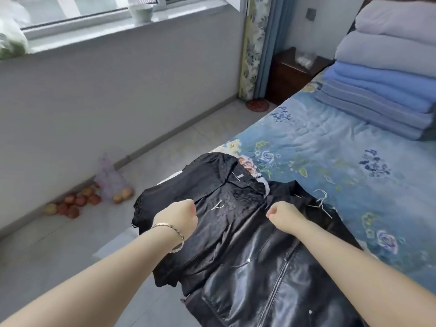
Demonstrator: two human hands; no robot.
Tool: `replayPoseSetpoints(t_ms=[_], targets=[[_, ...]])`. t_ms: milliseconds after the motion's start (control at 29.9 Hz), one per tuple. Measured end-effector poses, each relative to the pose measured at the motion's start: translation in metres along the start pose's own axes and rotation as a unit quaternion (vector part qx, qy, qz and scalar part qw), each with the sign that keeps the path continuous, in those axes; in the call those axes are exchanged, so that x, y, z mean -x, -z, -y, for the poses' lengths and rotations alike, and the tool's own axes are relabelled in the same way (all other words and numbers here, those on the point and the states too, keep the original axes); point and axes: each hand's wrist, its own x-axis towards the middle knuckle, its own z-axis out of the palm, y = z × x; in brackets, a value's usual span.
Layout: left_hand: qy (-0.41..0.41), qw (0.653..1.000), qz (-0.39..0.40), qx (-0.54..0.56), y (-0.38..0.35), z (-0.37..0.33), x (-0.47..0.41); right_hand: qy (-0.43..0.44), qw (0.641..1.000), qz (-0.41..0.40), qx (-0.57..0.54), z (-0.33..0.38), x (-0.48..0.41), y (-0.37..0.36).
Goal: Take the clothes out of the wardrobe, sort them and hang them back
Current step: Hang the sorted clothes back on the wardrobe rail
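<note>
Black shirt [212, 234], white Y-shaped mark [218, 205], against leather jacket [271, 284]

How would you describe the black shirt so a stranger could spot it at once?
On the near corner of the blue-flowered bed lie two black garments. The shirt is the left one: soft patterned cloth with a white V, unlike the glossy zipped leather jacket.
</note>
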Motion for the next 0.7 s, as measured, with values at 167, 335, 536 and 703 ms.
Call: replayPoseSetpoints(t_ms=[167, 335, 536, 703], targets=[[-0.004, 1.0, 0.03, -0.002, -0.029, -0.008, -0.121, -0.047, 0.999, -0.006, -0.007, 0.002, -0.123, -0.013], [-0.022, 0.998, 0.054, -0.017, -0.062, -0.022, -0.245, -0.09, 0.996, 0.007, -0.01, -0.009, -0.25, -0.035], [-0.005, 0.997, 0.083, 0.009, -0.117, -0.026, -0.347, -0.136, 0.991, -0.019, -0.005, -0.033, -0.377, -0.071], [0.025, 0.992, 0.121, 0.019, -0.15, -0.012, -0.368, -0.185, 0.981, -0.022, -0.049, -0.05, -0.428, -0.096]])
